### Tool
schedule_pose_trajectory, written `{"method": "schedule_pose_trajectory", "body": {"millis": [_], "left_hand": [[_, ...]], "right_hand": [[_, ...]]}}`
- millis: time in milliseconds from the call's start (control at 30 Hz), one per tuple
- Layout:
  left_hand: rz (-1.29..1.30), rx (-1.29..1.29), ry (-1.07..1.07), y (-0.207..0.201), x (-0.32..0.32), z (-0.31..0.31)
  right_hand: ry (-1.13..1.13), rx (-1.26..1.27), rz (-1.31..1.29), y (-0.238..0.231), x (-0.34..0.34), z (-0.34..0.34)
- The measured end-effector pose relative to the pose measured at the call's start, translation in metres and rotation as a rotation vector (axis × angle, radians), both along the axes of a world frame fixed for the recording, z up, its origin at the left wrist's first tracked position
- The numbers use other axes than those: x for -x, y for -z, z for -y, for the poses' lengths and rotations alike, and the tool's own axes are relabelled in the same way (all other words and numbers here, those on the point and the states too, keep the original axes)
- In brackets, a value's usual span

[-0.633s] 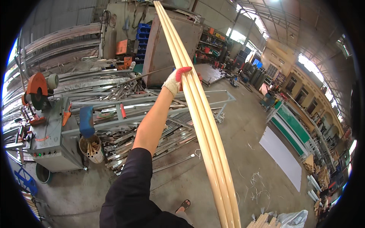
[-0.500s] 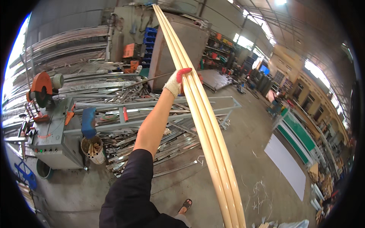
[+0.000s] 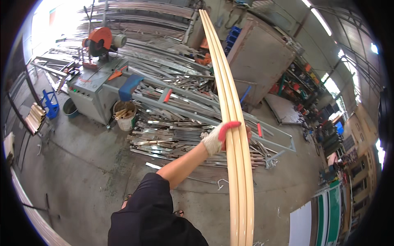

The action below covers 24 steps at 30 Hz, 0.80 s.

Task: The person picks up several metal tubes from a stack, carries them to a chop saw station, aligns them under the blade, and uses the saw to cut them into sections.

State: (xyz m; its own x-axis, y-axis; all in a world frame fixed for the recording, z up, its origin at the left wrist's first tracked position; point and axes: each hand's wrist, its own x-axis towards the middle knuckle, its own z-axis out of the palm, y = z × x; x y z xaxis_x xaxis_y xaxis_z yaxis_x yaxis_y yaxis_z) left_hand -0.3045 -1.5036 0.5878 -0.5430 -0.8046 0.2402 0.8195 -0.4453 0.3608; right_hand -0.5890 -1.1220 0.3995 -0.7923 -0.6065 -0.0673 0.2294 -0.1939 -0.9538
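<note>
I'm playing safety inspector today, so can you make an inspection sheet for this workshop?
Surface: grey floor with darker patches.
Job's things: long cream bars, side by side.
Clutter: metal lengths heaped crisscross on the floor.
Hands: left hand, gloved, closed around the bars; right hand not in view.
Cables: nothing seen clearly.
Surroundings: cutting machine with orange guard at left; bucket holding short cream pieces.

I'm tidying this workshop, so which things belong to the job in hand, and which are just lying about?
In hand:
- long cream strips
- gloved left hand, gripping them

Lying or standing about, apparently not in use now:
- metal scraps
- orange saw
- bucket
- white sheet
</note>
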Motion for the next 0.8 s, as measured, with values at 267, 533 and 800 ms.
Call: {"method": "schedule_pose_trajectory", "body": {"millis": [267, 533, 800], "left_hand": [[0.046, -0.269, -0.156, 0.091, 0.05, -0.129], [0.044, -0.503, -0.228, 0.187, 0.056, -0.199], [0.044, -0.57, -0.356, 0.208, 0.046, -0.237]], "right_hand": [[-0.237, -0.03, 0.107, 0.027, 0.049, 0.039], [-0.397, -0.03, 0.16, 0.04, 0.05, 0.066], [-0.559, -0.052, 0.155, 0.055, 0.016, 0.088]]}}
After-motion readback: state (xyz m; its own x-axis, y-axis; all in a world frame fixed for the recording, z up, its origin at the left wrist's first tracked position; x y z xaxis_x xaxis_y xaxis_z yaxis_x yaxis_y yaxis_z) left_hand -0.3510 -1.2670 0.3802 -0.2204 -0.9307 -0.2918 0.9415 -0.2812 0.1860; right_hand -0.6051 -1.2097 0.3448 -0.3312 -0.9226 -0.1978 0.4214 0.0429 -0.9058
